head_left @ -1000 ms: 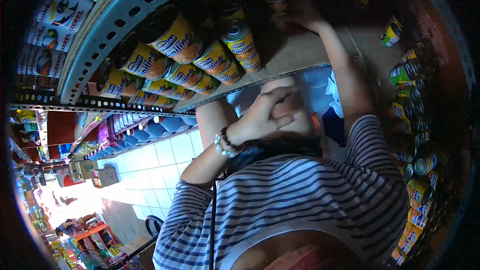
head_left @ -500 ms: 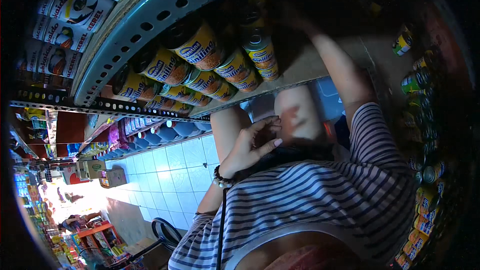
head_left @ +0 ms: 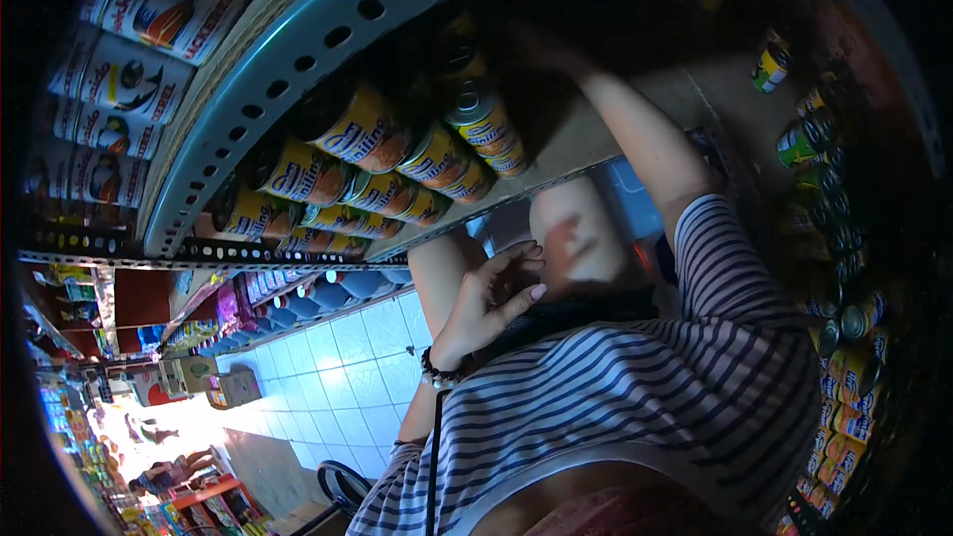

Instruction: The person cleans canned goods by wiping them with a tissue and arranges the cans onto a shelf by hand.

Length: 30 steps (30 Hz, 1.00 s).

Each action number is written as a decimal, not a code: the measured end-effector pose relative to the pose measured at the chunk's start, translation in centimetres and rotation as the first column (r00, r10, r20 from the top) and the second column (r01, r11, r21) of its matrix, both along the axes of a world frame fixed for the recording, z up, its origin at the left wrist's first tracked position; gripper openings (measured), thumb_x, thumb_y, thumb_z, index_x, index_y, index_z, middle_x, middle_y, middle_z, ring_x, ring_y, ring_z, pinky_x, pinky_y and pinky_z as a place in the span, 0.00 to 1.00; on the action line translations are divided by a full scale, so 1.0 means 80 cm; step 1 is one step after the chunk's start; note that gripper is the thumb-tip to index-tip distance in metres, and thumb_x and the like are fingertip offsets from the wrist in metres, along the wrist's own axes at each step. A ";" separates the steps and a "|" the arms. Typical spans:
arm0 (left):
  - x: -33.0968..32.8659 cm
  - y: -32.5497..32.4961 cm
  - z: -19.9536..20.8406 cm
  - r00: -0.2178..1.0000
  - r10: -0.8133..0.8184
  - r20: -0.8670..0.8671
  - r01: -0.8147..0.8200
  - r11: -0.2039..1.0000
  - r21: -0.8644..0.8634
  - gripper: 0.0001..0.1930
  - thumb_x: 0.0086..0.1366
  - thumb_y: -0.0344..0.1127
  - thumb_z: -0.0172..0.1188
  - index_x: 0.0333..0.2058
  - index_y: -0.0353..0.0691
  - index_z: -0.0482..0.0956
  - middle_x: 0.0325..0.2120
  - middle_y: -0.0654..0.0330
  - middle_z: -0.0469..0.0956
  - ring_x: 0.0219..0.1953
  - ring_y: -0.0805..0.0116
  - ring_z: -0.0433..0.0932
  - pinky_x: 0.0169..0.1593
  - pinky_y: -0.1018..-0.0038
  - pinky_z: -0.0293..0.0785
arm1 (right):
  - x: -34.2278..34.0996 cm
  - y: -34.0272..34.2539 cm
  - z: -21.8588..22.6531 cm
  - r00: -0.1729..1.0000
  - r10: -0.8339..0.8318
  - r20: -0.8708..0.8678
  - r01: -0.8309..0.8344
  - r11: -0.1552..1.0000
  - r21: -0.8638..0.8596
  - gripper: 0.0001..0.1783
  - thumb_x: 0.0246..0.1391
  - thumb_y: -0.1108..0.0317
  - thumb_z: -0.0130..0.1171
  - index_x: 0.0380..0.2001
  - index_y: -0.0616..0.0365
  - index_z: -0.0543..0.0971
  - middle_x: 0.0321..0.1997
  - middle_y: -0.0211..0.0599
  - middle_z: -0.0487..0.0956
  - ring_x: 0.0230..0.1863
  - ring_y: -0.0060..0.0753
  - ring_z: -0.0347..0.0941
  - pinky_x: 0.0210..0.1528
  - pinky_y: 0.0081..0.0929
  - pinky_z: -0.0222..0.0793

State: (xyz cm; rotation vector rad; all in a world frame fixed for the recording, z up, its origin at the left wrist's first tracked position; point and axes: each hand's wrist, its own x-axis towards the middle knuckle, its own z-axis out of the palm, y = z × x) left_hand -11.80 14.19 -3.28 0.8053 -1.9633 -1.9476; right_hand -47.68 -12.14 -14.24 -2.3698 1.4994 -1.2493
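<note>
My right forearm (head_left: 635, 129) reaches into the dark shelf bay, and my right hand (head_left: 544, 48) is in deep shadow beside the stacked cans. Its fingers, and anything in them, cannot be made out. Just left of it rises a column of yellow-and-blue food cans (head_left: 486, 134) with pull-ring lids. More of the same cans (head_left: 362, 134) stand in stacked rows farther left. Above my lap hovers my left hand (head_left: 486, 308), its fingers loosely curved and apart from the thumb, with nothing visible in it. A beaded bracelet circles that wrist.
A perforated blue-grey metal beam (head_left: 253, 109) arches above the cans. White fish cans (head_left: 139, 79) stand on the upper shelf. On the right are a green-and-yellow can (head_left: 771, 69) and several stacked cans (head_left: 849, 377). Tiled floor (head_left: 333, 362) and cardboard boxes (head_left: 233, 387) lie to the left.
The whole view has shifted slightly, so the stacked cans sit lower and farther left. My right hand is still in the shadowed bay, and my left hand keeps its curved pose.
</note>
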 end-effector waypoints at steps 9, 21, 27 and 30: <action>-0.004 0.000 -0.014 1.000 0.024 -0.012 -0.025 0.997 -0.070 0.27 0.63 0.31 0.63 0.58 0.29 0.66 0.46 0.56 0.78 0.49 0.75 0.74 0.49 0.79 0.72 | -0.189 0.128 0.075 0.227 -0.973 -0.038 0.941 0.229 -0.250 0.38 0.48 0.51 0.67 0.59 0.58 0.69 0.60 0.49 0.71 0.62 0.50 0.66 0.64 0.46 0.60; -0.129 -0.035 0.002 0.852 -0.510 0.117 0.495 0.714 -0.494 0.30 0.58 0.38 0.65 0.56 0.30 0.67 0.51 0.44 0.75 0.53 0.49 0.75 0.57 0.66 0.70 | -0.288 0.202 0.047 0.335 -0.929 -0.159 0.928 0.296 0.227 0.43 0.53 0.46 0.60 0.67 0.49 0.58 0.69 0.45 0.59 0.68 0.49 0.57 0.68 0.47 0.54; -0.225 -0.063 -0.035 0.972 -0.163 -0.168 0.047 0.840 -0.541 0.33 0.62 0.39 0.64 0.60 0.28 0.61 0.52 0.44 0.73 0.57 0.58 0.72 0.59 0.69 0.69 | -0.127 0.214 0.047 0.580 -0.779 0.239 0.783 0.614 0.101 0.36 0.42 0.56 0.70 0.54 0.57 0.69 0.52 0.48 0.73 0.53 0.47 0.71 0.55 0.40 0.66; -0.263 -0.080 -0.056 0.915 0.175 -0.365 -0.383 0.667 -0.640 0.36 0.63 0.42 0.63 0.61 0.26 0.59 0.53 0.39 0.71 0.60 0.54 0.69 0.61 0.66 0.66 | -0.037 0.250 0.070 0.672 -0.662 0.332 0.648 0.743 0.169 0.36 0.34 0.60 0.76 0.48 0.63 0.75 0.45 0.53 0.79 0.47 0.52 0.77 0.48 0.40 0.73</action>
